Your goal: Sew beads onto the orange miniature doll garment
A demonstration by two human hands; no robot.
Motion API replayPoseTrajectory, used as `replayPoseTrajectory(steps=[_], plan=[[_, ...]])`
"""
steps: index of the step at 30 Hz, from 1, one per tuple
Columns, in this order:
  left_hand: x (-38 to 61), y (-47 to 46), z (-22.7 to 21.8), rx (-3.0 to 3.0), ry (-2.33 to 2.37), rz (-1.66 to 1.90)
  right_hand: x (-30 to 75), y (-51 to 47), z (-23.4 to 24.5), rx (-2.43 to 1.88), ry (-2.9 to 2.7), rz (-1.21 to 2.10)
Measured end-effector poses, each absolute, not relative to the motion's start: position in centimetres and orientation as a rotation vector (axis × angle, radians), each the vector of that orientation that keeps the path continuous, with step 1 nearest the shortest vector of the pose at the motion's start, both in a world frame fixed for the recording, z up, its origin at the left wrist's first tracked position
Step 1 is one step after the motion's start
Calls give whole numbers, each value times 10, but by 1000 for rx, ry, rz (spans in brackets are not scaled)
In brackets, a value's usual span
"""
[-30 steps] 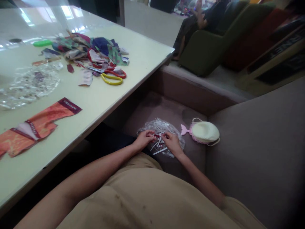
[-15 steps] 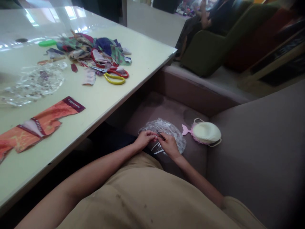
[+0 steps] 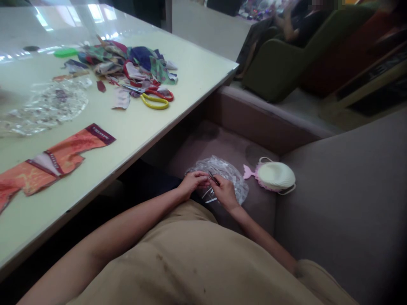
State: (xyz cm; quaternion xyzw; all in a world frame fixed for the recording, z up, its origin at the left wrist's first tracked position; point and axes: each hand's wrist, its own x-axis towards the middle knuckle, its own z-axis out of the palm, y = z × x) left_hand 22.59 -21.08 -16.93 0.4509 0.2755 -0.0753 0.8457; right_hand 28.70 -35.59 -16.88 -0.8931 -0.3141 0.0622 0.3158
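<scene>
Plastic bag (image 3: pixel 230 180) beneath left hand (image 3: pixel 192 183), right hand (image 3: pixel 225 193)

A crinkled, shiny clear plastic bag (image 3: pixel 219 178) and a slim dark metal tool (image 3: pixel 214 179) sit against matt fabric sofa upholstery (image 3: pixel 333 199). The glossy pale surface (image 3: pixel 197 72) carries matt cloth scraps (image 3: pixel 143 63) and smooth yellow plastic scissor handles (image 3: pixel 154 103).

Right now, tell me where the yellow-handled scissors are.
In the head view, the yellow-handled scissors lie on the table to the person's left, at the near edge of the heap of fabric scraps.
</scene>
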Motion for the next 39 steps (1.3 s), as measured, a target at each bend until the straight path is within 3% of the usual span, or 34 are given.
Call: replayPoseTrajectory(steps=[39], plan=[[223,-208,-176,953,753,-140,268,-332,-176,-2449,-793,81]])
